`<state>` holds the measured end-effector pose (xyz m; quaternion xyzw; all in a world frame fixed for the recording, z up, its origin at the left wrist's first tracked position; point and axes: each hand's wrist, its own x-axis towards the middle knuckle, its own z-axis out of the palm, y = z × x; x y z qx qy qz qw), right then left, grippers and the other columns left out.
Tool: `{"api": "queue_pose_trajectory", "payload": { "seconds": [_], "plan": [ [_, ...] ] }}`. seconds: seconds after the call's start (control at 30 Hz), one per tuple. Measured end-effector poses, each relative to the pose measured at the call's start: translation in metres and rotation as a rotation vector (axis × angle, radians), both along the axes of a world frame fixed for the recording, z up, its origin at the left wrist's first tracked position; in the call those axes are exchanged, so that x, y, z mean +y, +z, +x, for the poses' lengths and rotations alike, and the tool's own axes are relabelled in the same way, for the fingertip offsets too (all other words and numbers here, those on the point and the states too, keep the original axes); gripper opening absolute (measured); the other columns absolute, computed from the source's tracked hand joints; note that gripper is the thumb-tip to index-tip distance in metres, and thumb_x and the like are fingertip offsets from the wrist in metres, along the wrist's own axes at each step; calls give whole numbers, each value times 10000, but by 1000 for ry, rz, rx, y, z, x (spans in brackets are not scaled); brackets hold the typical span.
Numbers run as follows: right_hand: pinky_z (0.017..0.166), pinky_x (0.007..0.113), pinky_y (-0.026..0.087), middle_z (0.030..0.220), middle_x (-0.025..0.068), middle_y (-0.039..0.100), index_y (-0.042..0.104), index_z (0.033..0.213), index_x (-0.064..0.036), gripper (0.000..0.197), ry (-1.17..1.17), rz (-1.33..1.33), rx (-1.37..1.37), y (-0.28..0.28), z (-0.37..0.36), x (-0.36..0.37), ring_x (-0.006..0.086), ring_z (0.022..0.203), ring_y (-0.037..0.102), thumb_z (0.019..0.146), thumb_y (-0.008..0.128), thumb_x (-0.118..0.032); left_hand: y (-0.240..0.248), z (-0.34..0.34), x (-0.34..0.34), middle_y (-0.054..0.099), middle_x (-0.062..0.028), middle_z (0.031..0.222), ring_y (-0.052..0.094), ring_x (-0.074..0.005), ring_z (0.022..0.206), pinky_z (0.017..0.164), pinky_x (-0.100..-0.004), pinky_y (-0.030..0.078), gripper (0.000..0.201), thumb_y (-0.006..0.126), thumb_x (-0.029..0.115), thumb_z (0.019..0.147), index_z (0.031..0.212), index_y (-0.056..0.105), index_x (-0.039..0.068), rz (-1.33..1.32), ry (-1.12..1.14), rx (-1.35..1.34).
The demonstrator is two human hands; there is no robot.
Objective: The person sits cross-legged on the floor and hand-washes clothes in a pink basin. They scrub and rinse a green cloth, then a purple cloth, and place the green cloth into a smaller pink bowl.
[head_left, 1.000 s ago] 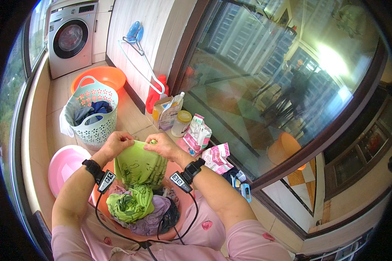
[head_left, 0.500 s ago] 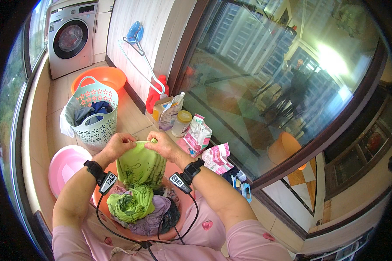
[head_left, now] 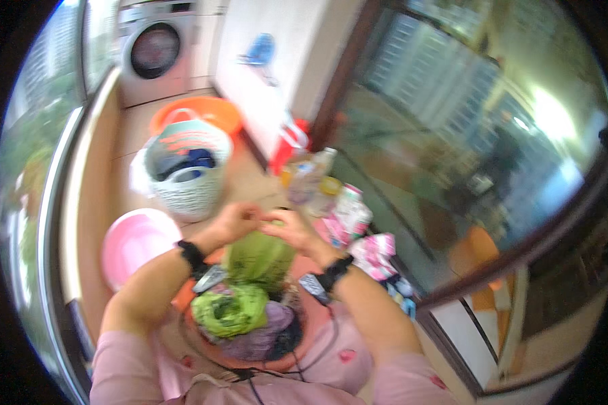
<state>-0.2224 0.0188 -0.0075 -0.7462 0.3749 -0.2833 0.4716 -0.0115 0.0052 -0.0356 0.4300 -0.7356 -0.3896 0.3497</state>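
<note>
Both hands are together over the coral basin in front of me. My left hand and my right hand are closed, pinching the upper edge of a light green garment with dark markings. It hangs from my fingers toward the basin. Below it lies a bunched light green part, apparently of the same cloth. Lilac cloth and dark cloth are heaped beside it. Motion blur hides the exact finger positions.
A pale laundry basket with dark clothes, a pink basin and an orange basin stand ahead-left. A washing machine is behind them. Bottles, a jar and pink-white packets line the glass door.
The whole view has shifted, so the scene sits further right and is blurred. My hands have come closer together at the garment's edge, which both still grip.
</note>
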Motion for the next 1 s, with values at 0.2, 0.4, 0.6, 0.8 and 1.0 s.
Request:
{"api": "queue_pose_trajectory", "payload": {
  "seconds": [0.2, 0.4, 0.6, 0.8, 1.0],
  "plan": [
    [672, 264, 439, 824, -16, 616, 708, 931, -12, 116, -80, 116, -80, -9, 2, -2, 81, 742, 537, 875, 696, -113, 3, -7, 3, 661, -11, 819, 586, -80, 767, 681, -264, 496, 130, 706, 117, 892, 1012, 664, 88, 37, -33, 148],
    [639, 242, 414, 764, -38, 571, 662, 849, -16, 76, -199, 82, -144, -7, 5, -1, 62, 714, 503, 893, 676, -76, 4, -2, 3, 604, 32, 822, 523, -62, 767, 677, -248, 451, 163, 703, 199, 925, 1019, 653, 76, 255, -150, 392],
    [674, 241, 430, 799, -14, 583, 641, 864, -17, 71, -237, 56, -259, 5, 8, 8, 72, 739, 521, 915, 644, -67, 3, 9, 6, 605, 45, 868, 526, -65, 805, 695, -252, 446, 139, 677, 182, 947, 1007, 654, 58, 230, -274, 393],
    [700, 254, 430, 801, -16, 565, 626, 856, -18, 110, -317, -149, -206, 21, 8, 11, 79, 757, 501, 946, 595, -74, 0, 17, 9, 629, 10, 877, 559, -93, 814, 733, -270, 465, 101, 678, 116, 922, 983, 666, 37, 269, -261, 350],
    [692, 248, 424, 801, -26, 531, 586, 833, -30, 136, -329, -124, -314, 17, 3, 11, 72, 745, 476, 961, 585, -79, -9, 24, 7, 635, -10, 874, 574, -125, 809, 725, -301, 476, 136, 688, 121, 890, 1000, 673, 43, 236, -189, 177]
  ]
}}
